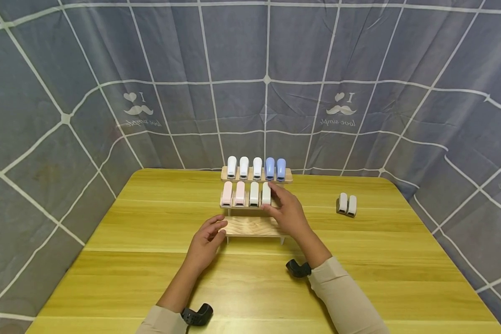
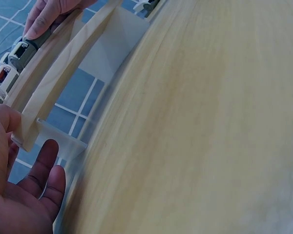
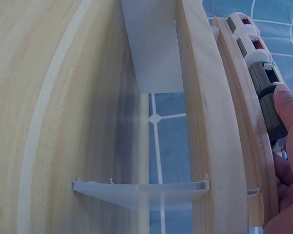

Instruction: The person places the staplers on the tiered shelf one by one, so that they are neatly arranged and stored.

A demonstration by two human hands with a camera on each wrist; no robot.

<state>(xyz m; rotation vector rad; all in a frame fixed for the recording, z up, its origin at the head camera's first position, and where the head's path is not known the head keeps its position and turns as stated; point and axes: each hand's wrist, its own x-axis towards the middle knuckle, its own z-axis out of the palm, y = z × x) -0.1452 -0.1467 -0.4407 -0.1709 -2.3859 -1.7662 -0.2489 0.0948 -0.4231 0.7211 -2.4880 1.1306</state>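
A stepped wooden rack [image 1: 250, 227] carries rows of small staplers. My right hand [image 1: 290, 213] pinches a white mini stapler [image 1: 266, 194] at the right of the middle step. In the right wrist view, fingertips press on its dark grey base [image 3: 272, 117], beside a similar stapler [image 3: 263, 75]. To its left stand another white stapler [image 1: 253, 195] and two pink ones, including the pink stapler [image 1: 227, 194] at the end. My left hand [image 1: 206, 241] holds the left end of the lowest step; in the left wrist view, its fingers [image 2: 5, 122] reach round the board's corner.
The top step [image 1: 256, 180] bears three white staplers and two blue ones, among them a blue stapler [image 1: 281, 169]. Two off-white staplers [image 1: 347, 205] stand together on the wooden table [image 1: 150, 278] at the right. A grey checked curtain [image 1: 242, 106] surrounds the table's back and sides.
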